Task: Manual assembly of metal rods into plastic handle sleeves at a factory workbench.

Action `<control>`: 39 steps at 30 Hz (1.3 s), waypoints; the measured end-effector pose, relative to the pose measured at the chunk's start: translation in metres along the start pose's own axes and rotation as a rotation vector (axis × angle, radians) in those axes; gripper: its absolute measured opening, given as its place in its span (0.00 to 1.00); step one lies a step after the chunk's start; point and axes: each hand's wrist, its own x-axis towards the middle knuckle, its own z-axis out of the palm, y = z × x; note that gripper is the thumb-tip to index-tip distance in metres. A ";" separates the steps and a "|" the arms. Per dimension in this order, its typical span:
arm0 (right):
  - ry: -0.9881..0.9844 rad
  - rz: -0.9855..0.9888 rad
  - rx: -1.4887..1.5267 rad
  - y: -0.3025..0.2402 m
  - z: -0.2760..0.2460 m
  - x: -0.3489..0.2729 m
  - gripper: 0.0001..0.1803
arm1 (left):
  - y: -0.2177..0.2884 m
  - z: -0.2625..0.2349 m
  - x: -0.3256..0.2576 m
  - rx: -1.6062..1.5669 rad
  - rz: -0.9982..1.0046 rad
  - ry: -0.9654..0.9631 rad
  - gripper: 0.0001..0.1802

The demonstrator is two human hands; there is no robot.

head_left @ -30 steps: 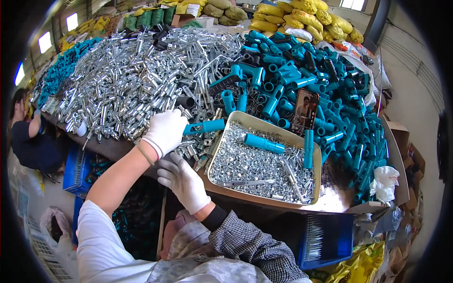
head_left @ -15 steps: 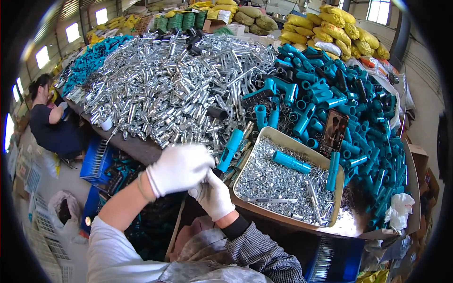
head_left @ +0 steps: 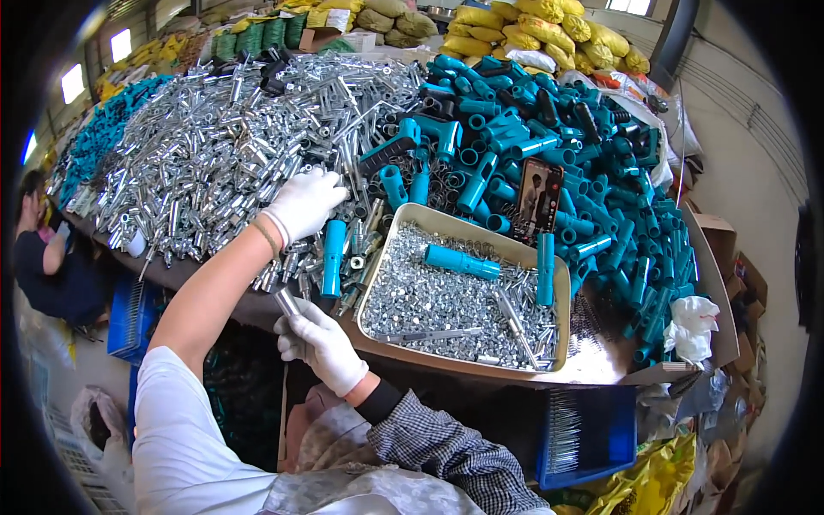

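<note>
The left hand (head_left: 302, 202), in a white glove, is reaching into the heap of silver metal tubes (head_left: 206, 154) on the desk (head_left: 215, 296), its grip curling over a few of them (whether it is pinching one, I cannot tell). The right hand (head_left: 324, 345) is holding a short metal tube (head_left: 288, 302) upright in a closed grip at the desk edge, just beside the tray of screws (head_left: 463, 300).
</note>
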 end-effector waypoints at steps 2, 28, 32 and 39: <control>0.011 -0.013 -0.086 -0.002 0.003 -0.007 0.25 | -0.001 0.006 -0.010 -0.014 0.039 0.124 0.08; 0.286 -0.204 -1.344 -0.011 -0.026 -0.203 0.19 | 0.225 -0.061 -0.201 -1.569 -0.806 0.275 0.05; 0.365 -0.072 -0.718 -0.007 -0.021 -0.206 0.20 | 0.254 -0.063 -0.187 -1.682 -0.618 0.242 0.04; 0.106 0.101 -0.463 -0.040 -0.007 -0.214 0.20 | 0.250 -0.066 -0.184 -1.752 -0.189 -0.073 0.24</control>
